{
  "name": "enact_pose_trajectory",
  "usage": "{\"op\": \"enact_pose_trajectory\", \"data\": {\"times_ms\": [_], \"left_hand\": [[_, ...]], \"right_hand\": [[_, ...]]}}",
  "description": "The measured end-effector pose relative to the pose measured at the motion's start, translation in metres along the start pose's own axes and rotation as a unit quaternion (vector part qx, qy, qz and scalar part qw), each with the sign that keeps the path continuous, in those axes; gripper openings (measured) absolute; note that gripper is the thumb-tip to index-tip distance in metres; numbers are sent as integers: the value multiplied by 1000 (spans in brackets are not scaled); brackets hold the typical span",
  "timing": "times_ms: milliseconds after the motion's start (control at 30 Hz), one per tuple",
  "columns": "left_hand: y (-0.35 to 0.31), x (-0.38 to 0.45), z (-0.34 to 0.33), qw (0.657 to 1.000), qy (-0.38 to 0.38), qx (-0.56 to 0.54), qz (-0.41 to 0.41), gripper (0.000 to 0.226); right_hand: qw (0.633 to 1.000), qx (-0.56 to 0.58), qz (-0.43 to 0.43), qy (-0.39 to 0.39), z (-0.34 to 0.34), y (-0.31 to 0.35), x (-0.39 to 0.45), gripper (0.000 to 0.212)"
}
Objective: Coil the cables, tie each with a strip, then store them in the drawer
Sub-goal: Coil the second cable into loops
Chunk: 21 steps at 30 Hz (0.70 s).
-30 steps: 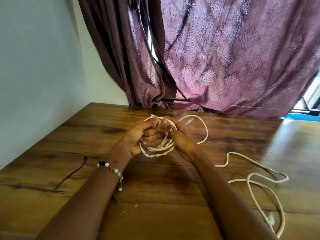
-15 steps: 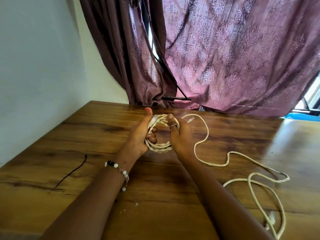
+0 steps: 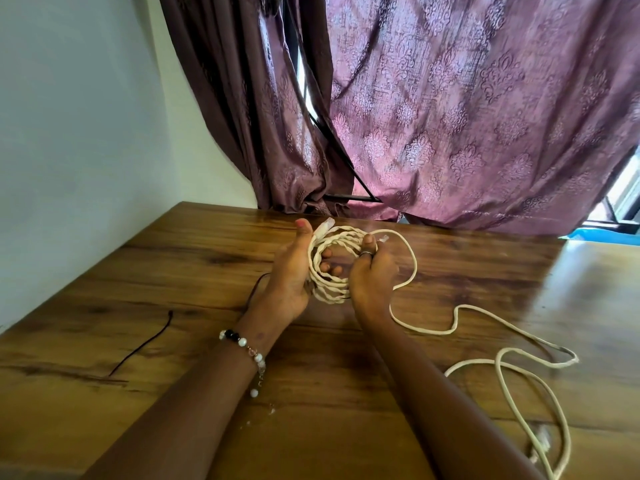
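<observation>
No legible text, labels, brands, numbers or signs anywhere in my head view. I checked the cream cable [image 3: 332, 268] and its plug ends (too small and blurred to show any marking), the wooden table [image 3: 173, 271], and the patterned curtain [image 3: 467, 116], which carries only a floral motif. 0 readable characters logged.
</observation>
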<state>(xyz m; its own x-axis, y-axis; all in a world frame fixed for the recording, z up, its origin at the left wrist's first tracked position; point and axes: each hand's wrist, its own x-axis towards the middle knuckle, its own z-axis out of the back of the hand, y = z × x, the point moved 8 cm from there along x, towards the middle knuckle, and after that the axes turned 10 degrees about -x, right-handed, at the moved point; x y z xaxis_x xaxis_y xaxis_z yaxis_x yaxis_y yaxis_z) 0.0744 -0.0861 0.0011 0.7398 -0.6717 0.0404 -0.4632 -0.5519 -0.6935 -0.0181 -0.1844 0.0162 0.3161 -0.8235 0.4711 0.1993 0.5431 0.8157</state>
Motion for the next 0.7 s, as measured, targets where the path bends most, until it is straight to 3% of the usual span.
{"op": "enact_pose_trajectory", "data": {"times_ms": [167,367,567,700], "left_hand": [[-19,-7,3,997,-38,26,-69,44],[-33,-6,21,990,-109,66,-57,42],[-26,-3,24,985,-122,120,-27,42],[-24,-2,30,981,-127,146,-16,43]], "right_hand": [[994,-23,107,23,-2,23,-8,19],[961,-95,240,98,-17,46,-19,42],[924,-274,199,175,-35,34,-24,61],[914,-306,206,172,-33,34,-24,61]]}}
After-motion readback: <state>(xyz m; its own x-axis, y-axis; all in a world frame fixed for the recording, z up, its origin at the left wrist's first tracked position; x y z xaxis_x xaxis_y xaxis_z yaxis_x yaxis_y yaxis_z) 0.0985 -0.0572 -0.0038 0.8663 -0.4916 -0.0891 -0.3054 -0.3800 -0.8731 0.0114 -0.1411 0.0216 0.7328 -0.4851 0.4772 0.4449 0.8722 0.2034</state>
